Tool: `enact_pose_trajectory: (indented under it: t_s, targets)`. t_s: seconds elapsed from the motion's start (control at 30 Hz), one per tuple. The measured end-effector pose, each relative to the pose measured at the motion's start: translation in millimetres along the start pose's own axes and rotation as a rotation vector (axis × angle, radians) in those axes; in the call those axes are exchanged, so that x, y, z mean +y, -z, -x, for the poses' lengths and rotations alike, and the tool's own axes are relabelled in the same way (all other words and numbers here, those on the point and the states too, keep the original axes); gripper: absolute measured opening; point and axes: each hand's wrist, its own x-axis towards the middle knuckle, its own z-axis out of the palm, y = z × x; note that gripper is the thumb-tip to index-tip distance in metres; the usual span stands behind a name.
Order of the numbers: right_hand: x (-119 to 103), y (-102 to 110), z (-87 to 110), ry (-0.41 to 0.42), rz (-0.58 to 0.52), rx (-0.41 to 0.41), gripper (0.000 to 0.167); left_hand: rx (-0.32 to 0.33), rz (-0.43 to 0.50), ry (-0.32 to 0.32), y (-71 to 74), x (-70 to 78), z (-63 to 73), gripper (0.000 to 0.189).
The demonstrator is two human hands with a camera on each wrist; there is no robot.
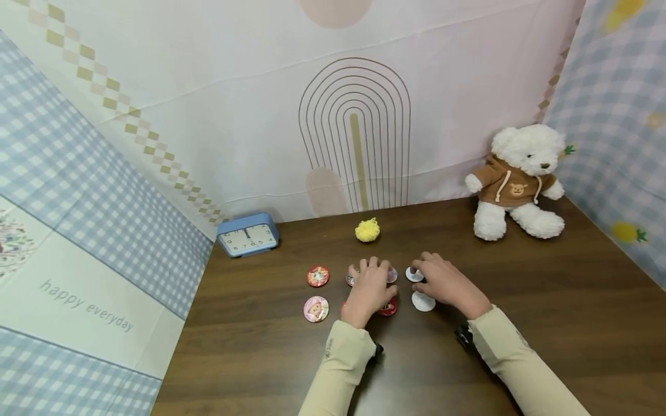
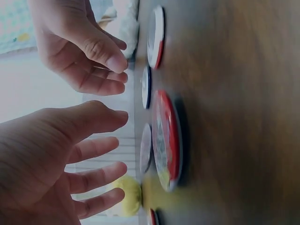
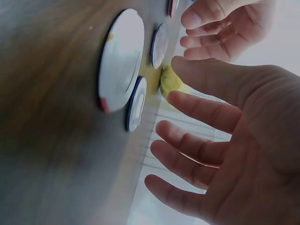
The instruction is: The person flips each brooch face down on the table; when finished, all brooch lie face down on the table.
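Note:
Round button badges lie flat on the brown table. My left hand hovers over the middle ones, fingers spread, partly covering a red badge and a pale purple badge. Its palm and fingers are free of any object in the left wrist view, with the red badge's edge beside the fingertips. At the right, my right hand is over a small white badge and a larger white badge. Loosely bent, its fingers hold nothing. A red patterned badge and a pink badge lie at the left.
Behind the badges sits a yellow fuzzy ball. A blue clock stands at the back left, and a white teddy bear in a brown hoodie sits at the back right. Patterned cloth hangs behind the table.

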Motion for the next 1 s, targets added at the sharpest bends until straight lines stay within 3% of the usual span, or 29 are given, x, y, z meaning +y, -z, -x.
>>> enact_pose_trajectory:
  t_s: [0.43,1.0]
  targets:
    - [-10,-7,-27.3,0.072,0.056,-0.008,0.034,0.006,0.000,0.015,1.3,-19.3,-7.3,0.039]
    - [-15,-13,-43.1,0.072,0.041,-0.052,0.026,-0.039,-0.053,0.009,1.1,-21.5,-13.1,0.035]
